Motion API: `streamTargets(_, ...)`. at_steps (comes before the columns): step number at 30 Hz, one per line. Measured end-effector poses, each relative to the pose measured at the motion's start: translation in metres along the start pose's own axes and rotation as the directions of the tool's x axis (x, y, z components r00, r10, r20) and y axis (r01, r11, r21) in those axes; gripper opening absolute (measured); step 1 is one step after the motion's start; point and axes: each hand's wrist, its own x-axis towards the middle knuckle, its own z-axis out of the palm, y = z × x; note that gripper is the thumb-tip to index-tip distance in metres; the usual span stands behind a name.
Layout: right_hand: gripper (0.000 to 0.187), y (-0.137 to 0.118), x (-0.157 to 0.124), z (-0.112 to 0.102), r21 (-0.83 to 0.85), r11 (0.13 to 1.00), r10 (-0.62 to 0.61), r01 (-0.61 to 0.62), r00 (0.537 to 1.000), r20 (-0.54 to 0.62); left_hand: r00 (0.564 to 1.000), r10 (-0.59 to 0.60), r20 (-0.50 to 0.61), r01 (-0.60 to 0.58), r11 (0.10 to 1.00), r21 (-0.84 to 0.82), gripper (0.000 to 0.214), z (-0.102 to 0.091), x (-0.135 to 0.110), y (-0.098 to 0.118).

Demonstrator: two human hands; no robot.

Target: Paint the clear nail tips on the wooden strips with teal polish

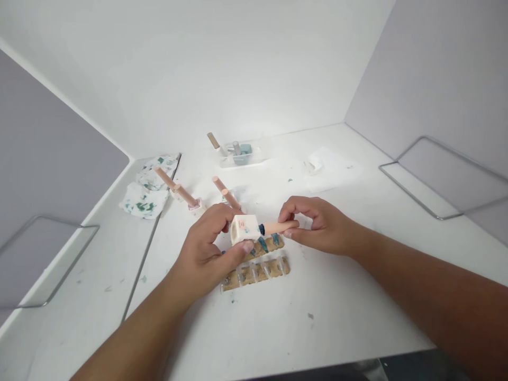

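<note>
My left hand (214, 246) grips a white nail polish bottle (245, 228), tipped on its side with its neck toward the right. The fingers of my right hand (317, 225) pinch the long peach-coloured cap (273, 227) of that bottle. Dark blue polish shows around the neck, where cap and bottle meet. Just below the bottle, a tan strip (257, 253) carries teal-painted nail tips (263, 244), partly hidden by my left hand. Nearer to me lies a second tan strip (260, 272) with several clear nail tips (254, 272).
Several peach-capped bottles (197, 206) stand behind my left hand. Paint-stained tissues (145, 200) lie at the left. A clear tray (260, 153) with a teal bottle (243, 153) is at the back. Crumpled white tissue (315, 163) lies back right. Wire frames (448, 216) flank both sides.
</note>
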Motion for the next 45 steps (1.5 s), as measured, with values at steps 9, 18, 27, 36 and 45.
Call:
streamTargets(9, 0.007, 0.0055, -0.0022, 0.0001, 0.003, 1.0, 0.001, 0.0, 0.999, -0.034, 1.0, -0.009, -0.007, 0.009, 1.0, -0.024, 0.008, -0.0024, -0.0035, -0.0017)
streamTargets(18, 0.008, 0.005, -0.0029, 0.0024, 0.051, 0.998, 0.041, -0.039, 0.998, -0.051, 0.999, -0.036, -0.011, 0.035, 0.998, -0.057, 0.01, -0.0036, -0.0055, -0.0022)
streamTargets(27, 0.01, 0.0042, -0.0018, 0.0024, 0.115, 0.992, 0.061, -0.058, 0.998, -0.025, 1.0, -0.027, -0.015, 0.025, 0.997, -0.072, 0.008, -0.0038, -0.0049, -0.0021)
streamTargets(36, 0.012, 0.0032, -0.0028, 0.0029, 0.147, 0.986, 0.082, -0.081, 0.997, -0.005, 0.999, -0.022, -0.027, 0.02, 0.997, -0.076, 0.009, -0.0041, -0.0054, -0.0019)
streamTargets(45, 0.014, 0.0038, -0.0035, 0.0031, 0.164, 0.984, 0.078, -0.076, 0.997, -0.009, 0.998, -0.063, -0.023, 0.061, 0.994, -0.09, 0.013, -0.0038, -0.0053, -0.0025)
